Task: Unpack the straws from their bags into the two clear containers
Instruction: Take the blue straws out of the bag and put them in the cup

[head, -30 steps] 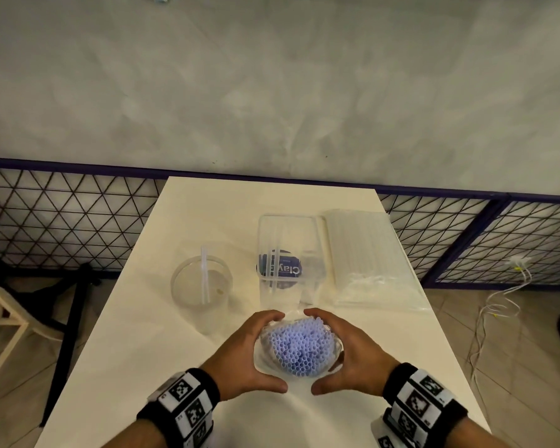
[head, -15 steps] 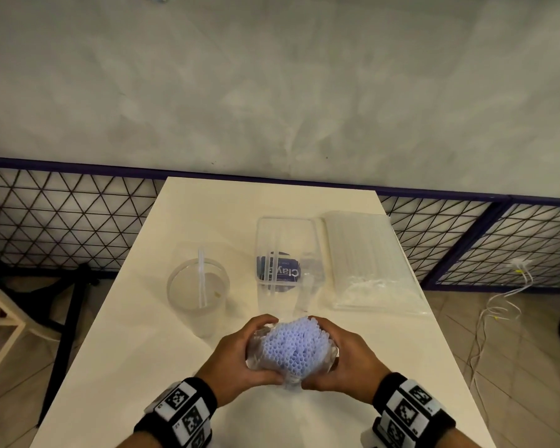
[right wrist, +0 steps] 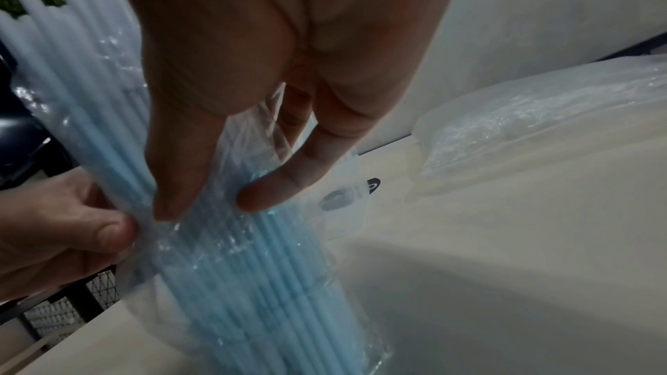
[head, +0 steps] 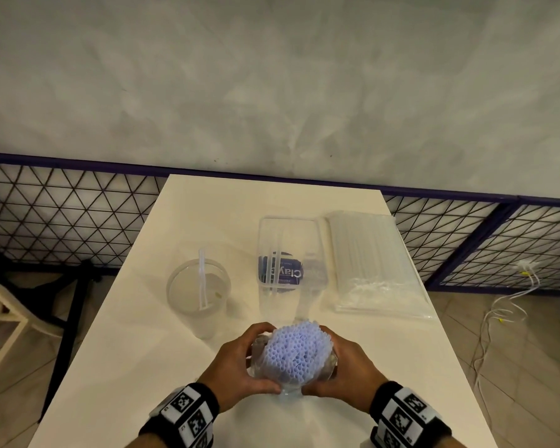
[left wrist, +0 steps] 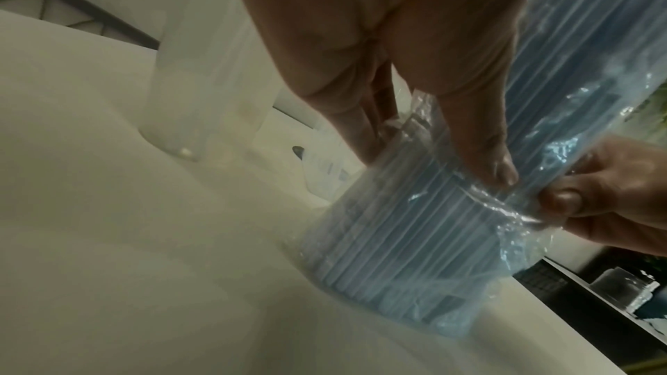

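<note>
Since the earlier frames both hands had slid lower on the bundle of blue straws (head: 295, 352), so more of the straw ends stood clear of the clear bag (left wrist: 519, 210) and the bundle leaned a little more toward the far edge of the table (head: 136, 367). The bundle stood near the near edge, its foot on the tabletop, its long axis close to upright, open ends facing the head camera. The left hand (head: 240, 367) and the right hand (head: 346, 367) flanked it at equal reach, each clamped on the bag film, thumbs nearly meeting at the near side. Just beyond, left of centre, stood the round clear cup (head: 198, 291) with one straw in it; beside it, directly ahead of the bundle, the rectangular clear container (head: 290, 253), holding a couple of straws. Nearest the right edge lay the second bag of white straws (head: 372, 263), lengthwise toward the far edge. The rectangular container looked the closer target, straight ahead of both hands.
</note>
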`<state>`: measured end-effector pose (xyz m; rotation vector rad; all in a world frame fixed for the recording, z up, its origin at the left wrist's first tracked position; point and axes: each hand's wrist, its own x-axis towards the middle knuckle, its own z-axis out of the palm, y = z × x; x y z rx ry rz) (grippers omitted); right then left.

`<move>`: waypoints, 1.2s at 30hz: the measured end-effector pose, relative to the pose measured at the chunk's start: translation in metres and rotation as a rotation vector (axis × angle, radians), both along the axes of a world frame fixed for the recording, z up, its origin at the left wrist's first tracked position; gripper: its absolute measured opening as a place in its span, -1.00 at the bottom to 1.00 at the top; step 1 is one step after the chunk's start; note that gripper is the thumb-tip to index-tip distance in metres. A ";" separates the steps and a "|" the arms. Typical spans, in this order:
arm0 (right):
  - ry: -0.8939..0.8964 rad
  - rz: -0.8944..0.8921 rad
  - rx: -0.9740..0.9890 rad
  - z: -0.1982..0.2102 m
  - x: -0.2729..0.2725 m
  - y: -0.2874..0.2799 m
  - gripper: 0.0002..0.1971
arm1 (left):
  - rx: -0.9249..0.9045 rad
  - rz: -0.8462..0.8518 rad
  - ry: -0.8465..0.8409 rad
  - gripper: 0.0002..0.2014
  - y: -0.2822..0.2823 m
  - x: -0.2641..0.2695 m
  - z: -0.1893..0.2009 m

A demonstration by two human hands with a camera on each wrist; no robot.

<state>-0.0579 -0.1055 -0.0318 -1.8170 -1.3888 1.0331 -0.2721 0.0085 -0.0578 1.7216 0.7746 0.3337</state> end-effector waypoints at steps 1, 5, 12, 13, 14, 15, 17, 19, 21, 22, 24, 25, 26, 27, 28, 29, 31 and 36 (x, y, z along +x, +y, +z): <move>-0.005 0.002 0.000 -0.001 0.000 0.001 -0.19 | -0.005 0.004 0.003 -0.14 0.000 0.000 -0.001; -0.028 0.004 -0.012 -0.009 -0.002 0.003 -0.24 | -0.017 0.018 0.019 -0.08 0.000 0.002 -0.009; -0.044 0.027 -0.026 -0.017 -0.003 0.005 -0.33 | -0.034 -0.041 -0.024 0.12 0.002 0.003 -0.002; -0.042 0.031 -0.032 -0.018 -0.003 0.005 -0.34 | -0.034 -0.064 -0.031 0.11 0.002 0.005 0.000; -0.035 0.036 -0.036 -0.019 -0.002 0.005 -0.34 | -0.035 -0.088 -0.035 0.11 0.002 0.007 0.003; -0.028 0.042 -0.041 -0.019 -0.002 0.005 -0.34 | -0.043 -0.105 -0.037 0.11 0.001 0.010 0.004; -0.019 0.040 -0.037 -0.021 -0.002 0.006 -0.36 | -0.059 -0.101 -0.031 0.11 -0.002 0.014 0.005; -0.016 0.010 -0.024 -0.024 -0.003 0.005 -0.37 | -0.041 -0.065 -0.010 0.05 -0.007 0.019 0.004; -0.018 -0.011 -0.013 -0.029 -0.002 0.003 -0.34 | -0.012 -0.019 0.001 -0.04 -0.012 0.022 0.004; -0.022 -0.002 -0.011 -0.031 -0.002 0.003 -0.32 | -0.003 0.005 -0.004 -0.07 -0.014 0.023 0.004; -0.026 0.012 -0.005 -0.033 -0.001 0.002 -0.28 | 0.001 0.051 -0.024 -0.13 -0.019 0.024 0.004; -0.035 0.016 0.013 -0.033 0.000 0.001 -0.26 | -0.006 0.076 -0.037 -0.15 -0.022 0.024 0.004; -0.049 0.021 0.035 -0.033 0.001 0.002 -0.25 | -0.013 0.100 -0.056 -0.18 -0.024 0.023 0.004; -0.063 0.037 0.059 -0.031 0.001 0.003 -0.23 | -0.019 0.125 -0.073 -0.20 -0.025 0.021 0.005; -0.087 0.068 0.079 -0.029 0.001 0.003 -0.20 | -0.023 0.150 -0.088 -0.20 -0.027 0.019 0.007; -0.104 0.101 0.102 -0.026 0.001 0.004 -0.15 | -0.021 0.168 -0.100 -0.20 -0.027 0.017 0.009; -0.121 0.140 0.131 -0.021 -0.003 0.006 -0.08 | 0.001 0.195 -0.115 -0.21 -0.027 0.010 0.013; -0.019 0.226 0.136 0.003 -0.026 0.013 -0.05 | 0.075 0.305 -0.107 -0.23 -0.018 -0.021 0.017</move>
